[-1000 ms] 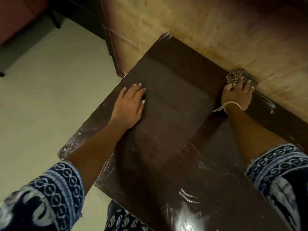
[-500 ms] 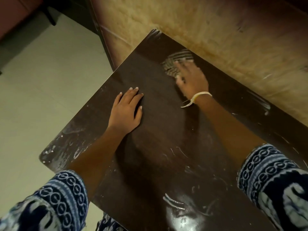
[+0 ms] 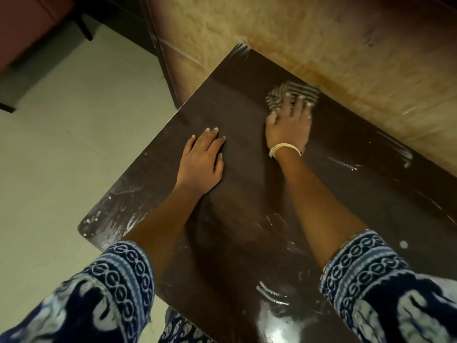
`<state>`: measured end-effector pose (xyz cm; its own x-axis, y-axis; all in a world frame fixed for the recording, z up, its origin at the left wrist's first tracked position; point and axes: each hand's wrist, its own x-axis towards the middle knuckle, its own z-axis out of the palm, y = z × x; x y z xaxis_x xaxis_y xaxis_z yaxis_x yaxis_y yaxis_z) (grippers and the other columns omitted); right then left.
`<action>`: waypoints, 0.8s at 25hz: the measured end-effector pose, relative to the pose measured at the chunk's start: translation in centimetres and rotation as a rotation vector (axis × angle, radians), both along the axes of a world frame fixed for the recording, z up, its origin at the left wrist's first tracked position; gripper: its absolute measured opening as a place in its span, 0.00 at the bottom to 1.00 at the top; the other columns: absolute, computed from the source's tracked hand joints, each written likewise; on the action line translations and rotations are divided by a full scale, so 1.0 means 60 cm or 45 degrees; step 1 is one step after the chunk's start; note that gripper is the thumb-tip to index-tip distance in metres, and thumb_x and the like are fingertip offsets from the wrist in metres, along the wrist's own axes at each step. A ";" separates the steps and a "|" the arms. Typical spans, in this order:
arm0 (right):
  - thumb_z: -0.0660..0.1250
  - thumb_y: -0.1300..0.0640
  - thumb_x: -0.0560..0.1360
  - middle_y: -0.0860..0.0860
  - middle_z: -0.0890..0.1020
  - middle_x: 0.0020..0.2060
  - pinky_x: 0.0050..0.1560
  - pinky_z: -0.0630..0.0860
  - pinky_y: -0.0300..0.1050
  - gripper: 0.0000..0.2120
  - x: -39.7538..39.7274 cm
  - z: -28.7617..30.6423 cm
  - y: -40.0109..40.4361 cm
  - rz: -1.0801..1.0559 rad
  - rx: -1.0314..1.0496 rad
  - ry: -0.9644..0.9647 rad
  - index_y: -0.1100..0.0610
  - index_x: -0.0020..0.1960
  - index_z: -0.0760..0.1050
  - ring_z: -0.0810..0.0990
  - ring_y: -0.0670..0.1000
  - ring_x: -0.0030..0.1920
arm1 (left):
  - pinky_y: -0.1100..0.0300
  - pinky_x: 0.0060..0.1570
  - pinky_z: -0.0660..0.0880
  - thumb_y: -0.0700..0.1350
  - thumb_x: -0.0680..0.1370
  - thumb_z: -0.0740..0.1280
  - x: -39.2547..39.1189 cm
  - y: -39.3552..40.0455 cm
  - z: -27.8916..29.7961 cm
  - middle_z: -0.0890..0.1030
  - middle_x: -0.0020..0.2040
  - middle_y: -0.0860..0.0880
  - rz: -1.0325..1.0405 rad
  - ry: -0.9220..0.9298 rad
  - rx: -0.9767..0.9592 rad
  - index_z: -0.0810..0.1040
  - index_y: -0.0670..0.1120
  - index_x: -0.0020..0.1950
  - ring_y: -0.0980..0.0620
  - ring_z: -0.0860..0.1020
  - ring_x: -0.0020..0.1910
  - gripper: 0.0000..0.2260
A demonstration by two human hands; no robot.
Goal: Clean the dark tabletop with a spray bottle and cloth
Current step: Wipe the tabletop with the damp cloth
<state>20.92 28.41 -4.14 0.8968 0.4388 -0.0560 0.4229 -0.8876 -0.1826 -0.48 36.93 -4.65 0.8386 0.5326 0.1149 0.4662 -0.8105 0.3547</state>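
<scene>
Pale floor tiles (image 3: 61, 157) fill the left of your view, and a worn, yellowish wooden panel (image 3: 321, 45) runs along the far edge of the dark worktop (image 3: 247, 219), touching it. Your left hand (image 3: 201, 162) lies flat on the worktop near its left edge, palm down, fingers (image 3: 212, 139) straight and close together, its grip holding nothing. Your right hand (image 3: 288, 125) sits farther out, near the far edge, palm pressed down on a striped cloth (image 3: 291, 94); the fingers are spread over the bunched fabric, pinning it to the surface rather than pinching it. Cloth sticks out beyond the fingertips toward the wooden panel and just beside it. A pale band (image 3: 284, 148) circles your right wrist. Both forearms are bare, with blue-and-white patterned sleeves (image 3: 118, 280) pushed up toward the elbows. White streaks and smears (image 3: 272, 293) show on the near part of the worktop, more at the near-left corner (image 3: 103, 219), and a longer smear (image 3: 395, 154) along the far right edge. The patch between your two hands looks darker and free of marks. A dark furniture leg (image 3: 84, 30) stands on the floor at upper left. The right hand and cloth are slightly blurred.
</scene>
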 end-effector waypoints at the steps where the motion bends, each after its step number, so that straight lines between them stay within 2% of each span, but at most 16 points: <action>1: 0.52 0.46 0.79 0.57 0.55 0.78 0.76 0.51 0.57 0.30 -0.037 -0.001 0.023 0.125 0.004 0.003 0.52 0.79 0.52 0.50 0.61 0.78 | 0.47 0.73 0.61 0.46 0.80 0.58 -0.010 -0.004 0.001 0.71 0.73 0.45 -0.014 0.009 -0.011 0.73 0.44 0.71 0.47 0.67 0.74 0.20; 8: 0.54 0.46 0.78 0.55 0.58 0.78 0.75 0.55 0.57 0.28 -0.243 -0.002 0.117 0.769 -0.021 0.028 0.48 0.78 0.57 0.53 0.58 0.78 | 0.42 0.67 0.69 0.43 0.77 0.59 -0.213 0.014 0.010 0.78 0.65 0.42 0.009 0.011 -0.032 0.79 0.42 0.62 0.42 0.74 0.67 0.16; 10: 0.55 0.47 0.78 0.54 0.60 0.77 0.75 0.57 0.57 0.28 -0.287 -0.003 0.106 0.919 -0.025 0.007 0.48 0.77 0.58 0.55 0.59 0.77 | 0.43 0.66 0.70 0.42 0.78 0.60 -0.279 0.018 0.014 0.78 0.64 0.41 0.050 -0.013 -0.038 0.79 0.41 0.62 0.41 0.75 0.65 0.16; 14: 0.55 0.48 0.77 0.55 0.63 0.76 0.73 0.59 0.56 0.28 -0.397 -0.009 0.043 1.154 0.018 -0.026 0.48 0.76 0.61 0.59 0.59 0.76 | 0.49 0.62 0.71 0.41 0.77 0.60 -0.376 0.040 0.020 0.79 0.60 0.41 0.263 -0.070 -0.068 0.78 0.39 0.61 0.41 0.76 0.59 0.15; 16: 0.56 0.48 0.76 0.54 0.62 0.76 0.73 0.59 0.55 0.28 -0.444 -0.013 0.005 1.282 0.008 -0.026 0.47 0.76 0.61 0.59 0.59 0.76 | 0.48 0.59 0.73 0.40 0.77 0.59 -0.413 0.047 0.019 0.80 0.58 0.40 0.306 -0.064 -0.065 0.78 0.39 0.60 0.40 0.77 0.56 0.15; 18: 0.57 0.48 0.76 0.53 0.63 0.76 0.73 0.60 0.54 0.28 -0.438 -0.006 -0.007 1.435 -0.020 -0.015 0.46 0.76 0.61 0.59 0.57 0.76 | 0.47 0.58 0.73 0.40 0.77 0.59 -0.442 0.042 0.017 0.80 0.58 0.39 0.278 -0.047 -0.045 0.78 0.38 0.60 0.40 0.77 0.55 0.15; 20: 0.57 0.49 0.77 0.53 0.64 0.76 0.72 0.61 0.56 0.27 -0.398 -0.001 0.022 1.388 -0.027 -0.039 0.46 0.75 0.63 0.60 0.57 0.76 | 0.47 0.61 0.72 0.41 0.78 0.59 -0.462 0.034 0.016 0.79 0.60 0.39 0.242 -0.031 -0.019 0.78 0.38 0.62 0.40 0.77 0.57 0.16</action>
